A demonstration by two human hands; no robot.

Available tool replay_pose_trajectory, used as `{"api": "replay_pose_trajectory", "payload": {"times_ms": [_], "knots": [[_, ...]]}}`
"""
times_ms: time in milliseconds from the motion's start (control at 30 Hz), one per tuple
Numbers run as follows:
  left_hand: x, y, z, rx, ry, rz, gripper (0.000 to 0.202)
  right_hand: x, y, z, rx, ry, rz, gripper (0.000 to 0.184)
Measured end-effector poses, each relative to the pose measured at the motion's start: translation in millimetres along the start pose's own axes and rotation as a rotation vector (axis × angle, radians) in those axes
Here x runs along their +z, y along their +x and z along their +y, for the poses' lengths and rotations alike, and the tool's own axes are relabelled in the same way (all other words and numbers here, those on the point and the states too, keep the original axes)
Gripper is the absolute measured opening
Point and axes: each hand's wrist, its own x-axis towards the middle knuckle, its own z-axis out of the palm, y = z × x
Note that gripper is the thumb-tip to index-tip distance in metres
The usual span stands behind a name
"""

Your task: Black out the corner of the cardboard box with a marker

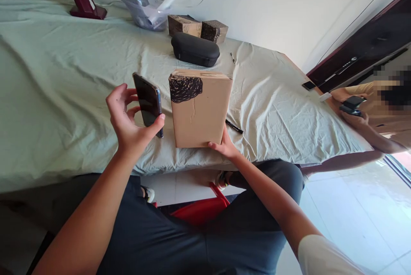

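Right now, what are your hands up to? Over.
Left hand grips phone, screen dark. Right hand at lower corner of cardboard box, fingers hidden behind. Box upright on sheet; black pen beside it.

Home room: sheet-draped table (64,73), tiled floor (353,206).

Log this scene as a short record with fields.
surface: table with pale green cloth
left hand: holds a dark smartphone up, left of the box
right hand: touches the near lower corner of the cardboard box; grip unclear
box: stands on the cloth, black scribble on its upper left corner
right of box: black pen lying on the cloth
behind box: black zip case, two small parcels
far right: another person's hand holds a black device
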Motion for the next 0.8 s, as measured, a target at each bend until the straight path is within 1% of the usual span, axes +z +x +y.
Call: {"api": "replay_pose_trajectory", "payload": {"times_ms": [167,267,367,433,500,600,667,700,733,767,800], "knots": [[-0.3,-0.1,2.7,-0.009,-0.009,-0.001,0.098,-0.5,-1.4,2.0,-0.008,0.021,-0.012,0.139],[0.3,-1.4,1.9,-0.041,0.039,-0.003,0.098,0.2,-0.5,1.4,-0.024,0.049,-0.02,0.137],[-1.2,-1.1,-1.0,-0.1,0.195,-0.025,0.099,1.4,0.4,0.2,-0.004,0.055,-0.014,0.141],[-3.9,0.8,-3.9,-0.16,0.383,-0.058,0.101,1.9,0.4,-0.3,0.021,0.057,-0.013,0.143],[-7.2,3.4,-7.4,-0.234,0.617,-0.129,0.104,2.0,0.0,-0.7,0.037,0.068,-0.012,0.145],[-11.5,5.2,-11.9,-0.376,0.939,-0.334,0.11,1.3,-0.8,-2.0,0.039,0.11,0.001,0.142],[-13.1,3.9,-14.4,-0.47,1.061,-0.475,0.115,0.8,-1.4,-4.0,0.047,0.152,0.021,0.136],[-13.6,2.7,-15.8,-0.512,1.095,-0.522,0.115,0.7,-1.9,-5.3,0.058,0.174,0.032,0.134],[-13.7,1.4,-17.2,-0.544,1.118,-0.546,0.112,0.9,-2.4,-6.8,0.073,0.193,0.045,0.132],[-13.7,0.0,-18.8,-0.55,1.129,-0.546,0.105,1.3,-3.1,-8.3,0.089,0.209,0.06,0.13],[-13.3,-1.5,-20.5,-0.521,1.118,-0.527,0.096,2.1,-3.9,-9.8,0.105,0.225,0.076,0.129]]}}
